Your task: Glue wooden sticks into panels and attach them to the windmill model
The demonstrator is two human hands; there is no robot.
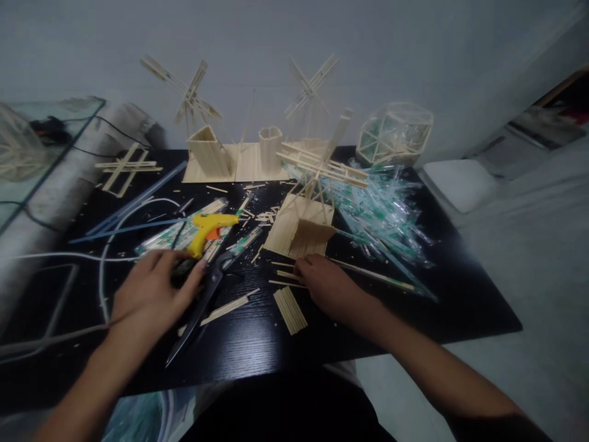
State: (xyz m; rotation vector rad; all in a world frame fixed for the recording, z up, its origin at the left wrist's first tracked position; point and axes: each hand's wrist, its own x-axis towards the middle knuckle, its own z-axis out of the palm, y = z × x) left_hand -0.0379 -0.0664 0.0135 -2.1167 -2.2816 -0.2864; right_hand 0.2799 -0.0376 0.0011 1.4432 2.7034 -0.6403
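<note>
The left hand (151,291) lies palm-down, fingers loosely curved over the handles of black scissors (200,310), whose long blades point toward the camera. Whether it grips them cannot be told. The right hand (327,285) is half-curled, fingertips on thin wooden sticks (283,283) on the glossy black surface (257,344); its hold is hidden. Between the hands lies one flat raft of sticks (289,310). Just beyond the left hand stands one yellow glue gun (209,228). Beyond the right hand are one slatted windmill model (307,224) and crinkled clear wrappers (386,212). By the wall stand two more windmills (209,153) and one faceted dome (396,132).
</note>
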